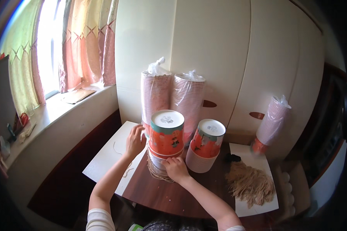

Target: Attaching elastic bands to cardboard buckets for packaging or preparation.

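Note:
In front of me a stack of upside-down paper buckets (167, 138), orange and teal with a white base on top, stands on the brown table. Thin straw-coloured twine (158, 175) loops around its lower part. My right hand (175, 168) is closed against the pale stacked rims at the front, with its fingertips partly hidden. On the left side, my left hand (135, 139) is raised beside the bucket with bent, parted fingers and nothing visible in them. A second, similar stack of upturned buckets (206, 144) stands just to the right.
Two tall bagged bucket stacks, a left one (156, 96) and a right one (188, 98), rise behind. Another bagged stack (273, 121) leans at the right. A bundle of tan twine (252, 184) lies on a white board (272, 196). A cardboard box (298, 184) sits at far right.

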Demonstrator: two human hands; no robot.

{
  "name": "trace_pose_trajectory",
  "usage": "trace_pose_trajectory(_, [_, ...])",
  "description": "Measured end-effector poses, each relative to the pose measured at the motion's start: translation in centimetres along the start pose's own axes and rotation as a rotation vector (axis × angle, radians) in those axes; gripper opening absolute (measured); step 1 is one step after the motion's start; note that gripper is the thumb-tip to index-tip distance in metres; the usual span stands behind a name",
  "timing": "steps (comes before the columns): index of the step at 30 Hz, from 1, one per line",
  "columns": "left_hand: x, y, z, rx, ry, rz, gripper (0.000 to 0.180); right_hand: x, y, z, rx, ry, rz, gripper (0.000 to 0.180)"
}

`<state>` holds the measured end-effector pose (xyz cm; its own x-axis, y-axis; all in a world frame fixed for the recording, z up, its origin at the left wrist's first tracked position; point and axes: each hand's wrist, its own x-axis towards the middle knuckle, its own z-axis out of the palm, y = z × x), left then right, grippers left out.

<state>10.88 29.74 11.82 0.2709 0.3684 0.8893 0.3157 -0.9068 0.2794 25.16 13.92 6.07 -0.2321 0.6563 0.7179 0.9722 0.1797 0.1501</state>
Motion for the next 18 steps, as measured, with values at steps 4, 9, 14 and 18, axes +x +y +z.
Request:
trace_pose_trajectory(4, [3.5,3.8,-0.9,-0.007,-0.057,0.17,0.038,0.3,-0.7,-0.3,0.037,-0.064,0.052,0.011])
trace_pose_trajectory(9, [4.8,7.2,1.7,0.173,-0.226,0.213,0.046,-0.1,-2.6,0.6,0.095,-0.08,0.09,0.012])
trace_pose_trajectory(14, [4.7,6.8,3.4,0.126,-0.309,0.141,0.034,-0.7,-2.2,0.6,0.0,-0.112,0.122,0.023])
trace_pose_trajectory(18, [4.5,6.2,3.7,0.058,-0.338,0.182,0.032,-2.2,0.9,0.5,-0.056,-0.227,0.252,0.035])
